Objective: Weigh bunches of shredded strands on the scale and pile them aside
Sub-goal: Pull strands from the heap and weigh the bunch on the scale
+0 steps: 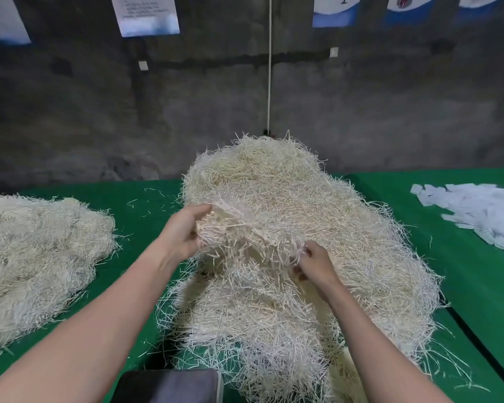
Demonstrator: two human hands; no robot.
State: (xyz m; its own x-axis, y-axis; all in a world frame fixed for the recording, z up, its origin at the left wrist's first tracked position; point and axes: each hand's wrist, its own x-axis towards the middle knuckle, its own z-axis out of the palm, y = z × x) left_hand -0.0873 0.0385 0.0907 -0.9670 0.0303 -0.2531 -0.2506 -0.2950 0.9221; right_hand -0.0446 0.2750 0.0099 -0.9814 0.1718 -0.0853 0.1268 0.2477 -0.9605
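Both hands grip one bunch of strands [245, 228] at frame centre: left hand [184, 231] at its left edge, right hand [314, 261] pinching its right. Big heap [317, 205] lies beneath on green worktop [146, 210].

A green cloth [463, 286] spreads beneath the left hand [181, 231]. Well to the right of the right hand [314, 264], a heap of white slips [483, 210] lies on the cloth. Beyond both hands, a white cord [270, 68] hangs down the grey wall [99, 112], with posters [146, 14] higher up.

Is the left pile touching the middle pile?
No, bare green cloth lies between the left pile and the middle pile.
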